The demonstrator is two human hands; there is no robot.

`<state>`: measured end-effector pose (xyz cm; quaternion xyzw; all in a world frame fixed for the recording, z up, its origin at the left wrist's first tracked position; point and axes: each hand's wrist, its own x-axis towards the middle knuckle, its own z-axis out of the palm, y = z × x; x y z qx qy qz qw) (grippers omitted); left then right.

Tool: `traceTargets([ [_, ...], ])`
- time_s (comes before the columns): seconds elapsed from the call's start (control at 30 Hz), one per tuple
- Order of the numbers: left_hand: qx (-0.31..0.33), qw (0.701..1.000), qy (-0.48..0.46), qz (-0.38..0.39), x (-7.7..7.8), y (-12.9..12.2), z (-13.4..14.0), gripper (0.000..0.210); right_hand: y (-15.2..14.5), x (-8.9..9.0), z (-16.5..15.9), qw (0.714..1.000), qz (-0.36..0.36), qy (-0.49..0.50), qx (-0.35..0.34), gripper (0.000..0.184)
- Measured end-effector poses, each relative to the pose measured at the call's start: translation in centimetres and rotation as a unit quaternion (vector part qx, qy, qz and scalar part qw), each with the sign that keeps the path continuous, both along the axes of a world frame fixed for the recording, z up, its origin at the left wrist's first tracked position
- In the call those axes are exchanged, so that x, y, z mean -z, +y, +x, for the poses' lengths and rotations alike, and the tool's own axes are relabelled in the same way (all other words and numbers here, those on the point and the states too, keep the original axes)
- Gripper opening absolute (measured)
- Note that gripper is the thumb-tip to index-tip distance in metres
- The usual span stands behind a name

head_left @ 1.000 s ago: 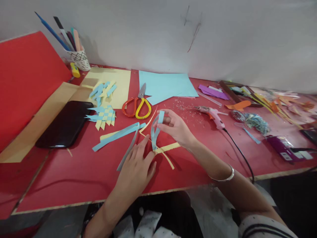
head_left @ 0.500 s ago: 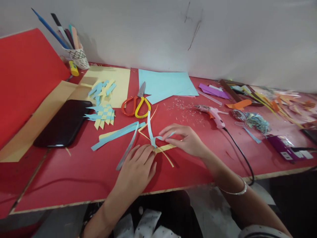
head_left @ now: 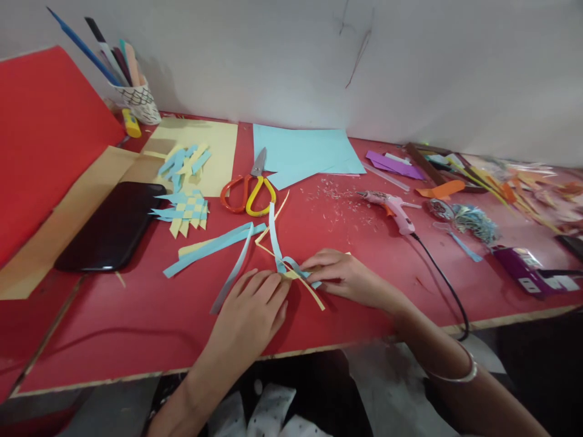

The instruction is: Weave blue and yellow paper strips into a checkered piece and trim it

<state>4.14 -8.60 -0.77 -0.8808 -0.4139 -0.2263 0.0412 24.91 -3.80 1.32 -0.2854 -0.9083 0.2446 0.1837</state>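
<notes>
My left hand (head_left: 255, 303) lies with its fingers curled down on the ends of crossed paper strips, pinning them to the table. Beside it, my right hand (head_left: 341, 274) has its fingertips closed on a light blue paper strip (head_left: 292, 263), which curls over into a small loop. A yellow paper strip (head_left: 290, 275) runs under both hands, mostly covered. From the crossing, a pale blue strip (head_left: 274, 233) extends away from me. A thin yellow sliver (head_left: 315, 297) lies across, towards the front edge. Another blue strip (head_left: 237, 270) stands bent near my left fingers.
Scissors (head_left: 252, 188) lie beyond the hands. To the left are woven paper pieces (head_left: 189, 210), loose strips (head_left: 214, 243) and a black phone (head_left: 113, 227). A pink glue gun (head_left: 392, 209) with its cord lies to the right, near a purple power strip (head_left: 523, 270).
My right hand has come down and slightly towards me, bringing the blue strip's end low over the yellow strip. My left hand stays in place.
</notes>
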Motion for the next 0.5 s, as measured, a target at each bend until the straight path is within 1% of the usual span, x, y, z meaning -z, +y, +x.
traceTargets([
  [0.1,0.004,1.0,0.007,-0.014,0.0,0.0,0.0,0.029,-0.6,0.3,-0.4,0.999,0.009,0.028,0.013,0.02],
  [0.2,0.005,1.0,0.01,-0.022,-0.1,0.0,0.0,0.029,-1.2,0.5,-0.8,0.997,-0.01,0.066,0.027,0.019],
  [0.27,0.004,0.999,0.016,-0.027,-0.2,0.0,0.0,0.03,-1.5,0.5,-1.0,0.996,-0.025,0.075,0.035,0.021],
  [0.33,0.002,0.999,0.02,-0.037,-0.2,0.1,0.0,0.032,-1.6,0.2,-1.1,0.996,-0.052,0.065,0.028,0.021],
  [0.43,-0.001,0.998,0.022,-0.055,-0.3,0.1,0.0,0.03,-1.5,-0.6,-1.1,0.992,-0.119,0.034,0.002,0.014],
  [0.5,0.0,0.998,0.022,-0.06,-0.3,0.1,0.0,0.027,-1.4,-1.3,-1.2,0.987,-0.157,0.014,-0.002,0.018],
])
